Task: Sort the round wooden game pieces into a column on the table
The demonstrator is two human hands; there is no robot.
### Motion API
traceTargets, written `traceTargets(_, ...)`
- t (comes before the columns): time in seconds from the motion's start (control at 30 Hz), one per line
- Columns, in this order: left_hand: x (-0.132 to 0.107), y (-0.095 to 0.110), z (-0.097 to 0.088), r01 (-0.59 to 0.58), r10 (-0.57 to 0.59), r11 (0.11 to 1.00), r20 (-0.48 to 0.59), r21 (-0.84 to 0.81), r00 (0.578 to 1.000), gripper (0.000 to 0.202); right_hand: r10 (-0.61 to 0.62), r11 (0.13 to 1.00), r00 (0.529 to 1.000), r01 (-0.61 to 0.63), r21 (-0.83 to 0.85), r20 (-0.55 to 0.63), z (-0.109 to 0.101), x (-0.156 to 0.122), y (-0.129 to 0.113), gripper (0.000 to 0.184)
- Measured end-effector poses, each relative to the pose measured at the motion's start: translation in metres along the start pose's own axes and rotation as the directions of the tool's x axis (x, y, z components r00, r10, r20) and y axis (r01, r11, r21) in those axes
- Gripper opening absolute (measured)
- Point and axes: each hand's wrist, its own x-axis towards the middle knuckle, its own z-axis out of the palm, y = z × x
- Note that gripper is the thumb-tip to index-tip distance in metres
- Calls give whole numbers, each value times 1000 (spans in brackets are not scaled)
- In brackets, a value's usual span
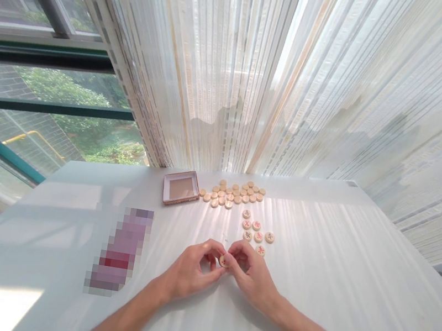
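My left hand and my right hand meet over the white table, fingers pinched together around one round wooden chess piece. Just beyond my right hand lie several chess pieces face up with red and dark characters. Farther back a cluster of several plain-side pieces lies near the curtain. A small open wooden box sits to the left of that cluster.
A blurred pink and red object lies on the table to the left of my hands. Sheer white curtains hang behind the table. A window is at the left.
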Motion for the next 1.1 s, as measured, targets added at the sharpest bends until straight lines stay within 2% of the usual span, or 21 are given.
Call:
traceTargets(0.2, 1, -1, -1, -9, 8, 1000, -19, -22, 1000, 20, -65, 998, 997, 65, 3, 29, 1, 1, -6, 21)
traceTargets(0.33, 2, -4, 0, -35, 35, 999, -18, -24, 999, 26, -140, 990, 990, 140, -32, -8, 2, 0, -5, 18)
traceTargets(0.47, 2, -7, 1, -45, 43, 999, -44, -24, 998, 18, -340, 924, 939, 323, -206, -53, -15, 7, -8, 18)
traceTargets(0.53, 2, -9, 1, -40, 39, 999, -54, -9, 998, 14, -380, 909, 916, 344, -235, -127, -31, 13, -13, 16)
traceTargets(0.63, 2, -9, 0, -34, 35, 999, -64, 11, 997, 10, -321, 942, 920, 286, -175, -225, -59, 24, -24, 16)
traceTargets(0.8, 2, -10, 1, -29, 30, 999, -62, 27, 998, 10, -161, 976, 972, 131, -172, -170, -92, 30, -31, 23)
traceTargets(0.97, 2, -10, 2, -17, 19, 999, -67, 36, 998, 10, -48, 928, 993, 5, -373, -107, -91, 16, -26, 21)
traceTargets(1.1, 2, -8, 1, -24, 27, 998, -57, 57, 998, 9, -55, 887, 998, 47, -460, -5, -75, 8, -18, 13)
